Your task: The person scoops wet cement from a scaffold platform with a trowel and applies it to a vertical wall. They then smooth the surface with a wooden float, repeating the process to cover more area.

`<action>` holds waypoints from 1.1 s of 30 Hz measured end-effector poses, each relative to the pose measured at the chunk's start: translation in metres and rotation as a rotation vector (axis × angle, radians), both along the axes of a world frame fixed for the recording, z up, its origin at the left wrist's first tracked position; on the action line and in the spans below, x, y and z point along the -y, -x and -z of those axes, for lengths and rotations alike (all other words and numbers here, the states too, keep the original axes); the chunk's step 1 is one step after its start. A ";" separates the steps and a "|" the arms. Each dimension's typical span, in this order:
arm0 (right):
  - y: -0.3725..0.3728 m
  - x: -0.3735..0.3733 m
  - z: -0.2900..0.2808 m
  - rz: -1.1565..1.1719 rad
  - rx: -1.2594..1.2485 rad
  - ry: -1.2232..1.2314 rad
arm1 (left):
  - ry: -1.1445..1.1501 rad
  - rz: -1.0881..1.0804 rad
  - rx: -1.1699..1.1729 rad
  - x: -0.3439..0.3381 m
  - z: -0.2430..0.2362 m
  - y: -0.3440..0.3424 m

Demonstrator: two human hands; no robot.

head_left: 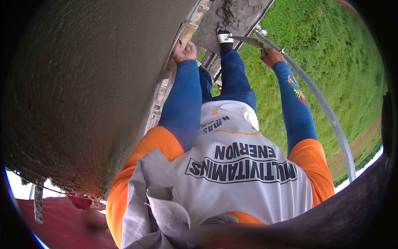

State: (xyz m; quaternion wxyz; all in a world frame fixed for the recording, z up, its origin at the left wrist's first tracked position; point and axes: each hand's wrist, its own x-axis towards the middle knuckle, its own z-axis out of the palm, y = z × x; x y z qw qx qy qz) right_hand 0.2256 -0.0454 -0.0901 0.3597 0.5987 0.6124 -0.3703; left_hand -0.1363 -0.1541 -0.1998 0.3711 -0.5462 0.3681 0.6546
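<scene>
Close to the wet grey plastered wall (83, 83), my left hand (185, 53) is closed around a tan wooden piece (188, 34); whether it is a loose tool or part of a longer board I cannot tell. My right hand (272, 57), out over the grass side, grips a trowel (248, 40) by its handle, mostly hidden by the fingers. The trowel's narrow grey blade points left, over my shoe (225, 37) as seen from above. Both my arms wear blue sleeves.
Below my feet is a mortar-smeared platform (236, 16) with a lump of wet mortar (226, 12). A curved-looking metal pipe (327, 108) runs along the right side, with green grass (331, 50) beyond. At lower left, part of another person's hand (98, 205) shows near the wall's edge.
</scene>
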 end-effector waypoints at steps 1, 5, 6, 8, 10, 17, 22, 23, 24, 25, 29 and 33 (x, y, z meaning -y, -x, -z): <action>0.011 -0.002 0.001 -0.016 -0.001 -0.002 | 0.031 0.010 0.006 0.037 0.003 0.016; 0.052 -0.007 -0.001 -0.072 -0.047 -0.039 | 0.211 0.005 0.007 0.164 -0.005 0.069; 0.062 -0.008 -0.003 -0.087 -0.062 -0.066 | 0.268 0.013 -0.041 0.189 -0.014 0.075; 0.080 -0.010 -0.005 -0.125 -0.109 -0.074 | 0.238 0.035 -0.067 0.225 -0.039 0.082; 0.095 -0.012 -0.006 -0.163 -0.138 -0.070 | 0.177 0.033 -0.131 0.242 -0.067 0.078; 0.104 -0.024 0.002 -0.200 -0.136 -0.056 | -0.034 0.029 -0.172 0.203 -0.188 0.046; 0.079 -0.041 -0.003 -0.093 -0.107 -0.056 | -0.356 0.112 0.027 0.088 -0.201 0.013; 0.072 -0.045 -0.007 -0.069 -0.099 -0.071 | -0.417 0.127 0.062 0.060 -0.194 0.005; 0.064 -0.047 -0.010 -0.050 -0.083 -0.073 | -0.507 0.147 0.095 0.033 -0.185 -0.004; 0.055 -0.049 -0.014 -0.013 -0.080 -0.081 | -0.446 0.165 0.080 0.003 -0.175 -0.013; 0.007 -0.051 -0.023 0.100 -0.050 -0.098 | -0.384 0.196 0.017 -0.125 -0.127 -0.060; -0.043 -0.035 -0.010 0.225 -0.009 -0.093 | -0.472 0.381 -0.084 -0.206 -0.114 -0.142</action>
